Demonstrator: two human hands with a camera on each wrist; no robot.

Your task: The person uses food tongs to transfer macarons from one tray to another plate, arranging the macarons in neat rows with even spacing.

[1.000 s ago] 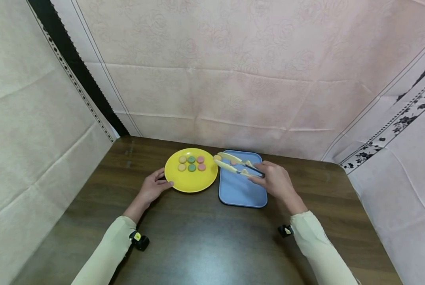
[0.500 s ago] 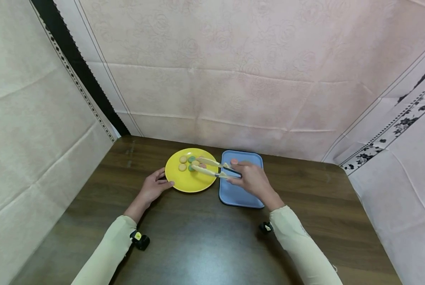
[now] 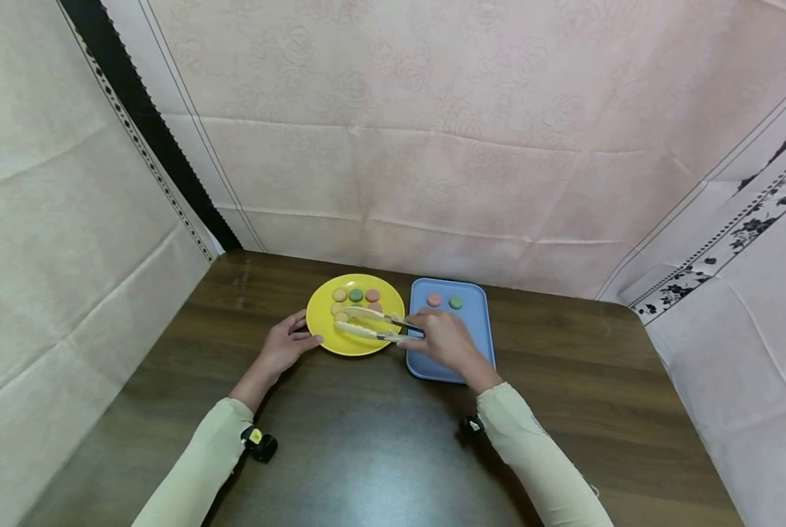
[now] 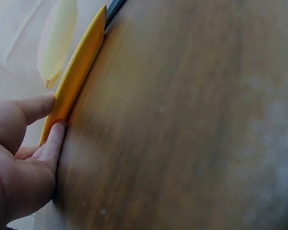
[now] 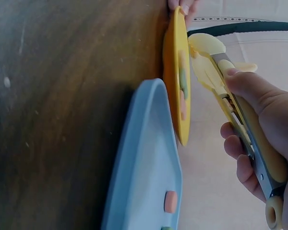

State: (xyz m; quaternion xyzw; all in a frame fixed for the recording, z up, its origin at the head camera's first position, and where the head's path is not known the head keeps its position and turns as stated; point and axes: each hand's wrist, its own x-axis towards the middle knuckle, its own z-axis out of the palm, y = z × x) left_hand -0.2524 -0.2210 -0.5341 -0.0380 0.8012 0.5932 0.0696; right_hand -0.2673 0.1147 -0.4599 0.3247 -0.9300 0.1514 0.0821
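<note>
My left hand holds the left rim of a yellow plate, thumb at its edge and fingers beside and under it in the left wrist view. Yellow, green and pink macarons sit on the plate, such as a green macaron in the back row. My right hand grips cream and grey food tongs, which reach leftward over the plate. Between the tong tips is a yellow macaron, close in front of the left column. The tongs partly hide the front row.
A blue tray stands just right of the plate, with a pink macaron and a green macaron near its back edge. The brown wooden table ends at a pale cloth backdrop.
My right hand has carried the tongs and the yellow macaron left from over the tray to the plate's front left. The tray's macarons now show. My left hand stays at the rim.
</note>
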